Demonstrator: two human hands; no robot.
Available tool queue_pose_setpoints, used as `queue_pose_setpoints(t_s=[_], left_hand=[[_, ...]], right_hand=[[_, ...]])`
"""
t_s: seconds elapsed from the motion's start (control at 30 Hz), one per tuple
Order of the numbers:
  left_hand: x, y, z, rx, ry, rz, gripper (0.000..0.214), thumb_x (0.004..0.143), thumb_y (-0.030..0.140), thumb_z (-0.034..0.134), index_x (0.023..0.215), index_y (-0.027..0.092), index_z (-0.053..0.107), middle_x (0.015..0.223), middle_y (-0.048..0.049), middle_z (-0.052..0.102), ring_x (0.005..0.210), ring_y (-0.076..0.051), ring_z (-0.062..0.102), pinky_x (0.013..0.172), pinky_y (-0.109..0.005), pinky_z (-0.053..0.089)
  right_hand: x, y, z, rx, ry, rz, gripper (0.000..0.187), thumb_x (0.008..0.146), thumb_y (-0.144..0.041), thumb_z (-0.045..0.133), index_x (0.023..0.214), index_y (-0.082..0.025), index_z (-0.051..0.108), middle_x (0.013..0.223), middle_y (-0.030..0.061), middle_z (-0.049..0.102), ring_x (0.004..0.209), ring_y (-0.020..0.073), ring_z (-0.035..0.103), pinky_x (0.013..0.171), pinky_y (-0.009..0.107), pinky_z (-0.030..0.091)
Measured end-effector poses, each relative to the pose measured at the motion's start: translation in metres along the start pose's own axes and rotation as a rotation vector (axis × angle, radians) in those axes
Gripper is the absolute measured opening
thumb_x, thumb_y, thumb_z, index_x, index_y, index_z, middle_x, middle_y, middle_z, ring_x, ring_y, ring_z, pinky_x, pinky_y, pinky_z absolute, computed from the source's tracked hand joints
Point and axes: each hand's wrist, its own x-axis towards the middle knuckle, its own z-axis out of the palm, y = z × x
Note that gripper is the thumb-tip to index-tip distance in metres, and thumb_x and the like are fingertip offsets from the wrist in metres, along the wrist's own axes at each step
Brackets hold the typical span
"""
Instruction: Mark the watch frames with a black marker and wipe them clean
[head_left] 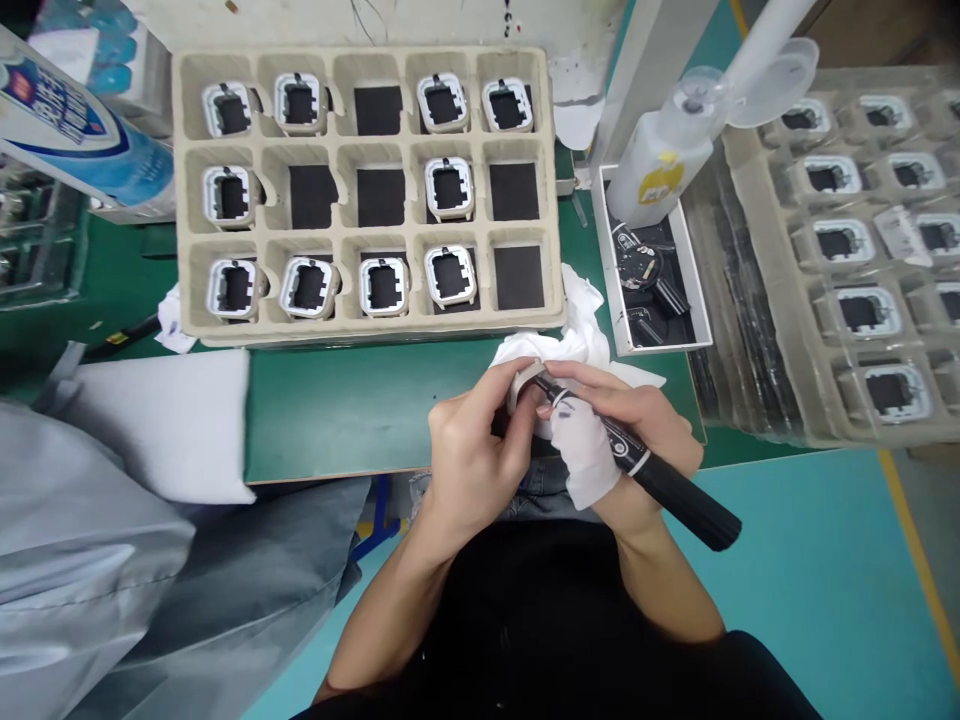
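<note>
My left hand is closed around a small white frame part, mostly hidden by the fingers, held over the front edge of the green table. My right hand grips a black marker pen together with a white cloth; the pen tip touches the frame part. More white cloth lies just behind the hands. A pulp tray beyond holds several white frame parts in its compartments; some compartments show only black pads.
A white squeeze bottle leans over a small white box holding dark parts. Right of it lie stacked trays of frame parts under clear film. A blue-labelled container is at far left. Another person's grey sleeve fills the lower left.
</note>
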Motion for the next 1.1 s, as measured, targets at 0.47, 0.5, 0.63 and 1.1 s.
queue_pose_setpoints(t_s=[0.47, 0.5, 0.63, 1.1], left_hand=[[-0.0002, -0.0032, 0.0014, -0.04, -0.003, 0.015, 0.02, 0.104, 0.012, 0.07, 0.122, 0.015, 0.078, 0.082, 0.0014, 0.078, 0.063, -0.008, 0.064, 0.065, -0.018, 0.051], [0.0, -0.0032, 0.0014, -0.041, -0.009, 0.021, 0.02, 0.104, 0.011, 0.07, 0.122, 0.015, 0.078, 0.082, 0.0016, 0.078, 0.063, -0.008, 0.064, 0.066, -0.018, 0.051], [0.0003, -0.0033, 0.0014, -0.027, -0.014, 0.034, 0.02, 0.104, 0.012, 0.07, 0.121, 0.015, 0.078, 0.079, 0.0022, 0.076, 0.061, -0.008, 0.062, 0.064, -0.018, 0.051], [0.005, -0.0017, -0.0049, -0.47, -0.14, -0.402, 0.018, 0.106, 0.032, 0.076, 0.12, 0.022, 0.081, 0.078, -0.0009, 0.076, 0.062, -0.016, 0.072, 0.058, -0.026, 0.058]], right_hand=[[-0.0014, -0.0021, -0.0023, -0.041, -0.011, 0.008, 0.033, 0.095, -0.01, 0.082, 0.12, -0.031, 0.083, 0.13, 0.0026, 0.087, 0.11, 0.0279, 0.088, 0.094, 0.046, 0.076], [-0.0012, -0.0024, -0.002, -0.027, -0.002, 0.016, 0.032, 0.094, -0.01, 0.083, 0.118, -0.031, 0.083, 0.129, 0.0026, 0.088, 0.11, 0.0282, 0.088, 0.094, 0.047, 0.076], [-0.0004, -0.0038, -0.0015, -0.014, 0.022, 0.048, 0.033, 0.092, -0.01, 0.086, 0.117, -0.03, 0.083, 0.127, 0.0022, 0.088, 0.108, 0.0278, 0.088, 0.093, 0.045, 0.076], [0.0012, -0.0066, -0.0041, 0.207, 0.083, 0.094, 0.002, 0.101, -0.027, 0.082, 0.101, -0.027, 0.08, 0.107, 0.0042, 0.091, 0.102, 0.0333, 0.09, 0.08, 0.049, 0.078]])
